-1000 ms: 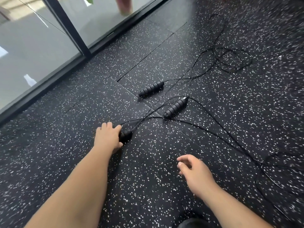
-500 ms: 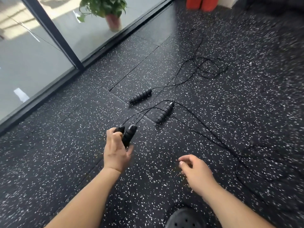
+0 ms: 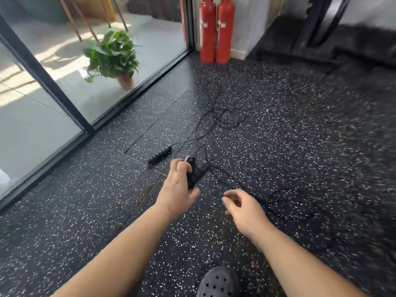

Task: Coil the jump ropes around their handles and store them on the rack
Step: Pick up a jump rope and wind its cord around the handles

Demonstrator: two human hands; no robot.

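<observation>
My left hand [image 3: 179,189] grips a pair of black jump rope handles [image 3: 194,173] lifted off the speckled black floor. Thin black rope trails from them toward the right. Another ribbed black handle [image 3: 159,155] lies on the floor just beyond my left hand, and its rope [image 3: 222,116] runs back into loose loops. My right hand [image 3: 242,205] hovers to the right, fingers loosely curled, holding nothing. No rack can be made out.
A glass wall with a black frame [image 3: 64,103] runs along the left, with a potted plant [image 3: 113,56] behind it. Two red fire extinguishers [image 3: 215,31] stand in the far corner. Dark gym equipment [image 3: 321,28] sits at back right. My grey shoe [image 3: 218,282] shows at the bottom.
My left hand has lifted the two handles from the floor and raised them. The view has tilted up, bringing the plant and extinguishers into sight. My right hand stayed empty.
</observation>
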